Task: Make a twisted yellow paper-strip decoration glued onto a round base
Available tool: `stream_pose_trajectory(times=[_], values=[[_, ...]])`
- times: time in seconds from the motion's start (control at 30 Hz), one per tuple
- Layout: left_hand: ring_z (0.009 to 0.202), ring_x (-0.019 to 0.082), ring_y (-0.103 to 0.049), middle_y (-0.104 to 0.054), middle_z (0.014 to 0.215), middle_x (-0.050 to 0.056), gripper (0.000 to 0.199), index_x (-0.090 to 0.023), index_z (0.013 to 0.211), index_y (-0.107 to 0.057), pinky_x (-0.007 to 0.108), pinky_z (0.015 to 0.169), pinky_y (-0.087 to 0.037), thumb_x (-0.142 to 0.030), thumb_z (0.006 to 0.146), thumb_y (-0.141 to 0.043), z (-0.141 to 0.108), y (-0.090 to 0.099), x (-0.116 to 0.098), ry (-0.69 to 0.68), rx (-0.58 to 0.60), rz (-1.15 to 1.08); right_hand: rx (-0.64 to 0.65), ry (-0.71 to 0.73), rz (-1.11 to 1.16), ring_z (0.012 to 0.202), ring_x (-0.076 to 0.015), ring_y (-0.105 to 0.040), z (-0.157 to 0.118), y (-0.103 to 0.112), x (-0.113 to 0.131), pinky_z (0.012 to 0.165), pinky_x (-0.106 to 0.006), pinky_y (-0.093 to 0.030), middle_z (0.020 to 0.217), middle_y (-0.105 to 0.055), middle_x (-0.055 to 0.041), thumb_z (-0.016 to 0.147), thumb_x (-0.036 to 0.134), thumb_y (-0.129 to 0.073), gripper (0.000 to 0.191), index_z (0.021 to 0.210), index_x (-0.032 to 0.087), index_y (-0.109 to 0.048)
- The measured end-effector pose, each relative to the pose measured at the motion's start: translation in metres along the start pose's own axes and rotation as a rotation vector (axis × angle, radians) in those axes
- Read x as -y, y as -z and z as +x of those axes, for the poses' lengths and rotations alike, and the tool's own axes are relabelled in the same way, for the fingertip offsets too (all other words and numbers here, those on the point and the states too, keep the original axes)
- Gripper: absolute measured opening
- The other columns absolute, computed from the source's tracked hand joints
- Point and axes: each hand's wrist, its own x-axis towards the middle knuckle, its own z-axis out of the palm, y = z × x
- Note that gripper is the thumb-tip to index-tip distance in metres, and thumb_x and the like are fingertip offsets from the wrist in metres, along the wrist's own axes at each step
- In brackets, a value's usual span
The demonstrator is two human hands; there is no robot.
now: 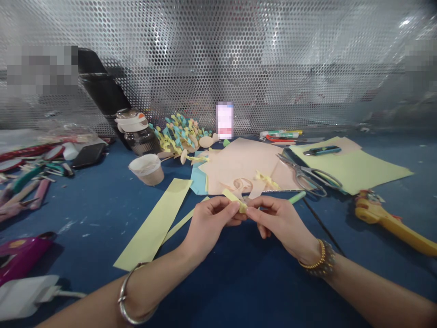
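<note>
Between my hands is a small folded strip of yellow paper (233, 197), pinched from both sides. My left hand (213, 218) closes thumb and fingers on its left part. My right hand (278, 223) pinches the other end, and its fingertips partly hide the fold. Left of my hands lie a wide yellow paper strip (157, 223) and a narrow yellow strip (182, 223), partly behind my left hand. Just beyond my fingers are peach paper sheets (235, 159), with a curled peach strip (243, 184) and small yellow paper cuttings (268, 179) on them.
Scissors (303, 173) and a cutter knife (322, 150) lie right, near a yellow-handled tool (392, 223). A paper cup (146, 169), a dark jar (138, 134) and paper flower pieces (180, 132) stand left. A phone (224, 120) leans against the perforated metal panel (273, 68).
</note>
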Motion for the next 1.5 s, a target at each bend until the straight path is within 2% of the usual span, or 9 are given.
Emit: stream_pose_trajectory(times=[0.17,0.3,0.43,0.5,0.6,0.83,1.17,1.3,1.5], values=[[0.065,0.013,-0.066,-0.068,0.067,0.002,0.021,-0.015,0.073,-0.064,0.023,0.062,-0.053,-0.035,0.079,-0.063,0.000,0.000,0.001,-0.032,-0.001,-0.002,-0.012,-0.005,-0.018,0.035,-0.0053,-0.044,0.002,-0.001,0.000,0.036,-0.018,-0.033,0.043,-0.048,0.0066,0.078,0.039,-0.064,0.022,0.076,0.017,-0.066],[0.055,0.008,-0.054,-0.057,0.060,-0.003,0.019,-0.017,0.069,-0.058,0.019,0.054,-0.046,-0.032,0.080,-0.062,-0.006,0.001,-0.004,-0.242,-0.107,0.137,-0.041,-0.007,-0.006,0.035,-0.0045,-0.044,0.003,-0.001,0.001,0.036,-0.017,-0.032,0.044,-0.048,0.0068,0.078,0.039,-0.064,0.024,0.072,0.017,-0.064],[0.067,0.010,-0.056,-0.060,0.075,0.000,0.005,-0.019,0.073,-0.066,0.019,0.059,-0.047,-0.022,0.077,-0.066,-0.011,0.000,-0.005,-0.401,-0.090,0.326,-0.039,-0.007,0.012,0.035,-0.0044,-0.044,0.002,-0.001,0.001,0.036,-0.017,-0.031,0.043,-0.047,0.0072,0.079,0.040,-0.063,0.024,0.072,0.017,-0.063],[0.074,0.013,-0.058,-0.063,0.086,0.002,0.008,-0.023,0.083,-0.070,0.020,0.061,-0.049,-0.022,0.077,-0.064,-0.010,0.000,-0.003,-0.378,-0.075,0.337,-0.029,0.005,0.015,0.035,-0.0042,-0.044,0.002,0.000,0.001,0.037,-0.017,-0.031,0.043,-0.048,0.0072,0.079,0.040,-0.063,0.024,0.073,0.017,-0.063],[0.074,0.013,-0.060,-0.065,0.091,0.002,0.012,-0.025,0.087,-0.072,0.022,0.062,-0.051,-0.025,0.078,-0.064,-0.006,0.001,0.000,-0.311,-0.086,0.305,-0.020,0.020,-0.008,0.035,-0.0040,-0.044,0.001,0.000,0.001,0.037,-0.016,-0.032,0.042,-0.048,0.0072,0.080,0.039,-0.063,0.022,0.075,0.017,-0.064],[0.073,0.013,-0.061,-0.067,0.087,0.001,0.011,-0.024,0.084,-0.073,0.023,0.066,-0.053,-0.025,0.077,-0.065,-0.003,0.003,0.000,-0.264,-0.060,0.278,-0.021,0.050,-0.076,0.036,-0.0037,-0.045,0.000,0.000,0.001,0.038,-0.014,-0.035,0.043,-0.047,0.0075,0.081,0.036,-0.063,0.019,0.077,0.018,-0.065],[0.059,0.010,-0.058,-0.066,0.064,0.000,0.010,-0.018,0.076,-0.072,0.018,0.056,-0.049,-0.027,0.074,-0.069,-0.004,0.001,-0.002,-0.143,-0.024,0.222,-0.014,0.100,-0.154,0.040,-0.0027,-0.048,-0.002,0.000,0.005,0.039,-0.015,-0.039,0.060,-0.058,0.0035,0.080,0.031,-0.062,0.016,0.077,0.017,-0.066],[0.058,0.009,-0.059,-0.067,0.063,0.000,0.013,-0.018,0.076,-0.072,0.017,0.057,-0.050,-0.030,0.077,-0.067,-0.002,0.001,0.000,-0.126,-0.017,0.144,-0.026,0.083,-0.123,0.039,-0.0027,-0.048,-0.002,-0.001,0.004,0.037,-0.015,-0.038,0.062,-0.058,0.0033,0.080,0.033,-0.063,0.016,0.080,0.017,-0.066],[0.061,0.009,-0.062,-0.070,0.066,0.000,0.013,-0.018,0.078,-0.073,0.016,0.059,-0.051,-0.029,0.078,-0.067,0.000,0.001,0.001,-0.103,0.004,0.075,-0.022,0.071,-0.107,0.037,-0.0033,-0.047,-0.002,0.000,0.003,0.037,-0.015,-0.038,0.053,-0.053,0.0053,0.080,0.032,-0.062,0.016,0.078,0.017,-0.065]])
